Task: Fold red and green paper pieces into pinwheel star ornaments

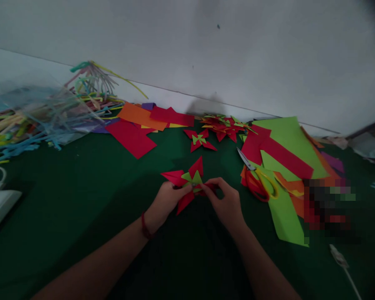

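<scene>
Just above the green tabletop, a red paper flower [196, 167] with a smaller light-green paper piece [197, 178] at its middle is between my two hands. My left hand [166, 200] grips it from the left, thumb pressed near the centre. From the right, my right hand [226, 199] pinches at the green piece and a red petal; its fingertips partly cover that side. Beyond them lies a similar red paper flower [206, 144] with a green centre. Behind it to the right is a pile of such flowers [226, 125].
Scissors [264, 183] with red and yellow handles lie right of my hands on green and orange paper sheets [284, 212]. Red paper [133, 137] lies back left, near colourful pipe cleaners [28, 121] and clear plastic. A white power strip [1, 204] sits far left, a cable plug [339, 255] right.
</scene>
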